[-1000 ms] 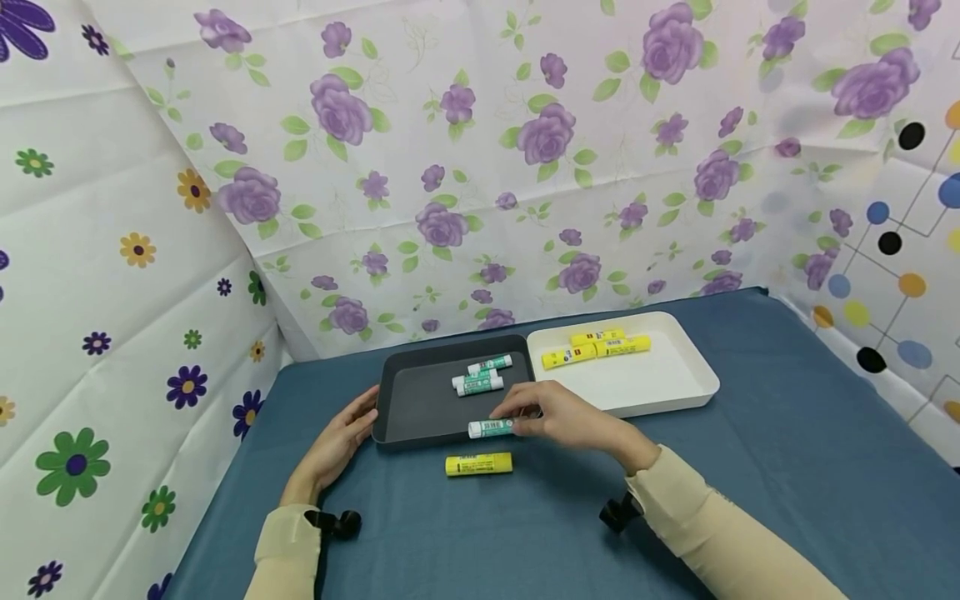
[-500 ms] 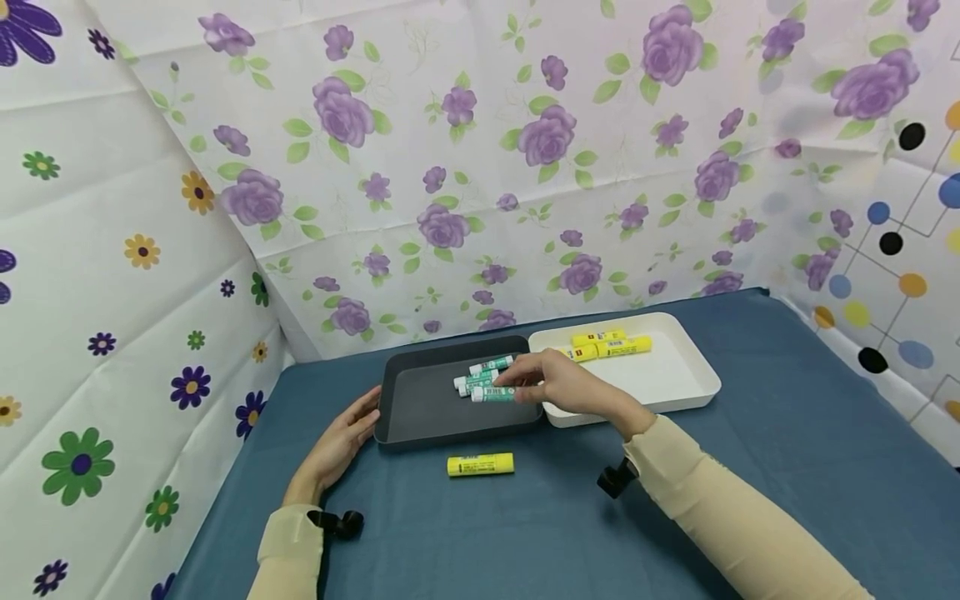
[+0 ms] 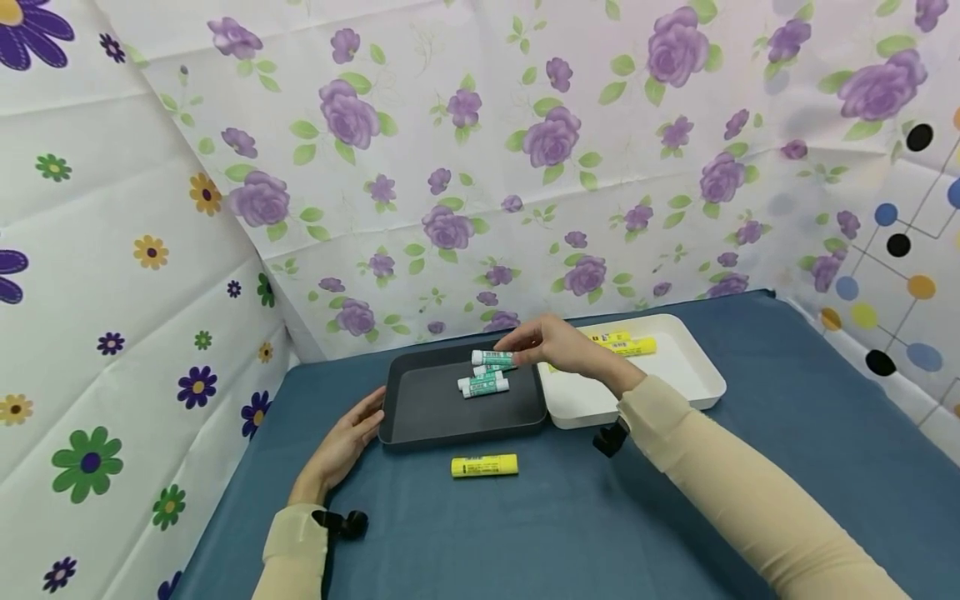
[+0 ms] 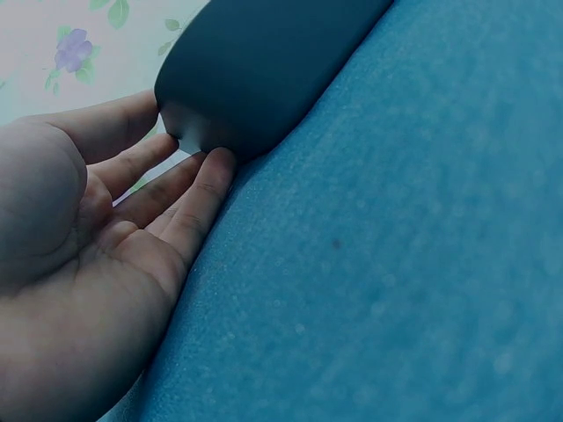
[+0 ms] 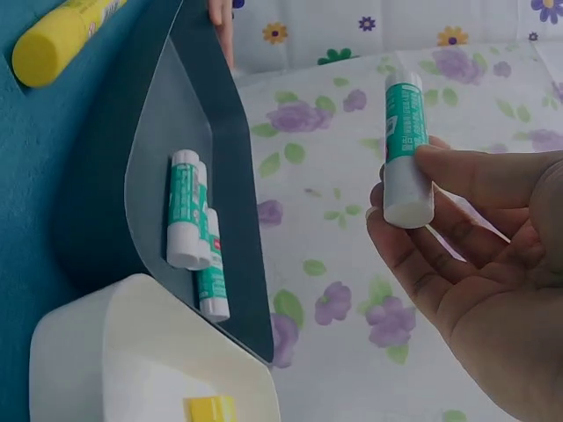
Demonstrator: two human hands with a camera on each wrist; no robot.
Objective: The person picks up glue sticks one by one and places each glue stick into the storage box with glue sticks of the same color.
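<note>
My right hand (image 3: 573, 348) pinches a green-and-white glue stick (image 3: 489, 358) between thumb and fingers, raised over the far right part of the dark grey tray (image 3: 420, 414). In the right wrist view that glue stick (image 5: 406, 149) stands nearly upright in the picture, white cap and green label showing. Below it, several more green-and-white glue sticks (image 3: 485, 387) lie together in the tray. My left hand (image 3: 339, 450) touches the tray's left side. Up close in the left wrist view, its fairly straight fingers (image 4: 189, 211) rest against the tray's outer wall (image 4: 255, 79).
A white tray (image 3: 660, 387) adjoins the grey one on the right, with several yellow glue sticks (image 3: 633, 346) partly hidden behind my right hand. Another yellow glue stick (image 3: 484, 466) lies on the blue cloth (image 3: 480, 542) in front. Flowered sheets (image 3: 450, 167) stand behind.
My right hand has carried the green-and-white glue stick away from me, from the tray's near edge to above its far part. The left hand has stayed at the tray's side.
</note>
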